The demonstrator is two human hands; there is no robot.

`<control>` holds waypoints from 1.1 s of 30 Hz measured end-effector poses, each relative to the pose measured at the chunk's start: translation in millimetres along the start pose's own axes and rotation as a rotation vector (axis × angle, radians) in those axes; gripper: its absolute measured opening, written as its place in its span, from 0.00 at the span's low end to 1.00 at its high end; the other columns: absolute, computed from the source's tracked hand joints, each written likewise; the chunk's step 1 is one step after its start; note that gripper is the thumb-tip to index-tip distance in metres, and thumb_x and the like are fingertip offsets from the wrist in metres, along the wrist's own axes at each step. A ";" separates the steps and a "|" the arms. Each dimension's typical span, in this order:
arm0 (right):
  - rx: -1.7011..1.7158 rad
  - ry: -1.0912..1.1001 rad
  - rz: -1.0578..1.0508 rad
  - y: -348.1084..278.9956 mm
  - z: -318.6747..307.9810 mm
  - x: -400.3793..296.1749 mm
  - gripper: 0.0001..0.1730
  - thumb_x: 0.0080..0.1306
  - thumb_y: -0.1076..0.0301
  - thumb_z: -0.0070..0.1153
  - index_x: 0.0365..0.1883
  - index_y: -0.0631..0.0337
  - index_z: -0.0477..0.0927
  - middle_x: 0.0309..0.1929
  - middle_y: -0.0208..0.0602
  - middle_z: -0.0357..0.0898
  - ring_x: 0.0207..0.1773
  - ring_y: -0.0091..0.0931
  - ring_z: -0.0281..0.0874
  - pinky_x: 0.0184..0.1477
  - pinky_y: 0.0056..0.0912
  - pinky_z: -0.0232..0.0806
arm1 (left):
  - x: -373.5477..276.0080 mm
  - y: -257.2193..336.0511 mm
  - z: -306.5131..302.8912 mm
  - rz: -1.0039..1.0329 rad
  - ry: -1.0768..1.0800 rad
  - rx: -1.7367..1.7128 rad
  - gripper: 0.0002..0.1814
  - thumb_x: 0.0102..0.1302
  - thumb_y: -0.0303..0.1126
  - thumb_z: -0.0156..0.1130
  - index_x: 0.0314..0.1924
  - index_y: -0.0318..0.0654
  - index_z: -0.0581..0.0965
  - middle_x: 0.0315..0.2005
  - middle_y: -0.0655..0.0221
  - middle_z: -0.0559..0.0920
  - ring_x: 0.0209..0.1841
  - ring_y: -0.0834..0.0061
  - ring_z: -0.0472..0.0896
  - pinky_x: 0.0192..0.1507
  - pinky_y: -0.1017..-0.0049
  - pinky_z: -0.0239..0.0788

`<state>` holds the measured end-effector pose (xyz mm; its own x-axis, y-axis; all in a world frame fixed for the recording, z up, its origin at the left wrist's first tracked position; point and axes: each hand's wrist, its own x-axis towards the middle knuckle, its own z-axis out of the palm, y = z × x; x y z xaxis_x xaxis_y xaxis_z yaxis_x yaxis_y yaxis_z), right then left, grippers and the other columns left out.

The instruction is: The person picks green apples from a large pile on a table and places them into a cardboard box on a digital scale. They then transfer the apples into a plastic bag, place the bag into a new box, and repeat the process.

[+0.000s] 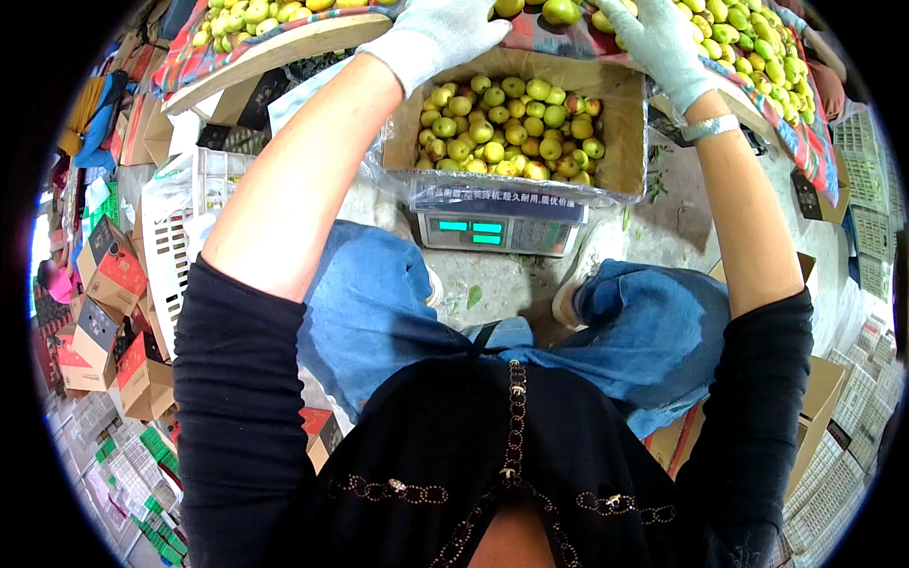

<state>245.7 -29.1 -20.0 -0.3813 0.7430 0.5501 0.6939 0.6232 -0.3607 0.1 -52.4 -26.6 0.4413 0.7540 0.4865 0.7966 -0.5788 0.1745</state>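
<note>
My left hand (444, 35), in a white knit glove, reaches over the far left rim of a plastic-lined cardboard box (623, 135). Its thumb stands apart, while the other fingertips run past the top edge of the view. Across from it, my right hand (660, 50) wears a similar glove beside loose fruit on a plaid cloth (543, 37). Its fingertips are partly cut off too, so any hold is unclear. Many small yellow-green fruits (511, 131), some blushed red, fill the bottom of the box. Beneath the box is a digital scale (501, 233) with lit displays.
Heaps of green fruit (753, 50) lie on the cloth-covered, wood-edged table to the right and left. A white plastic crate (170, 248) stands left of my knee. Cardboard boxes (113, 277) and stacked crates (863, 213) line the sides. Other people are partly visible at the edges.
</note>
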 end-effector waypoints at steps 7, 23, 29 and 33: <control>0.105 -0.214 -0.396 -41.0 -1.7 -28.8 0.10 0.64 0.66 0.58 0.44 0.55 0.83 0.43 0.39 0.81 0.45 0.38 0.81 0.47 0.39 0.74 | -17.3 -29.3 -31.8 0.009 0.121 0.032 0.20 0.57 0.34 0.64 0.51 0.41 0.78 0.48 0.57 0.81 0.51 0.57 0.79 0.54 0.64 0.72; 0.199 -0.908 -0.213 -133.2 31.1 -66.7 0.12 0.66 0.55 0.53 0.38 0.51 0.82 0.33 0.39 0.82 0.39 0.41 0.82 0.41 0.44 0.74 | -41.7 -35.7 -31.2 -0.046 -0.051 -0.096 0.14 0.63 0.38 0.64 0.46 0.44 0.83 0.41 0.61 0.84 0.45 0.60 0.84 0.48 0.64 0.76; -0.134 -1.088 -0.032 -29.2 49.6 -67.8 0.14 0.63 0.61 0.57 0.47 0.49 0.82 0.39 0.41 0.84 0.45 0.41 0.82 0.47 0.44 0.74 | -33.8 -25.5 -48.7 -0.073 -0.180 -0.125 0.13 0.65 0.38 0.60 0.46 0.42 0.82 0.40 0.59 0.84 0.44 0.59 0.83 0.48 0.64 0.75; -0.220 -1.366 -0.289 -46.6 90.6 -83.0 0.17 0.61 0.68 0.56 0.50 0.48 0.81 0.39 0.41 0.84 0.47 0.42 0.83 0.45 0.44 0.75 | -42.2 -30.2 -50.8 -0.052 -0.226 -0.152 0.13 0.65 0.37 0.62 0.47 0.40 0.81 0.40 0.60 0.84 0.45 0.60 0.83 0.49 0.66 0.74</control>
<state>189.7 -97.6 -117.1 -0.7190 0.3245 -0.6147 0.5221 0.8359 -0.1694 -63.5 -82.5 -8.9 0.4960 0.8244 0.2728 0.7571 -0.5644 0.3290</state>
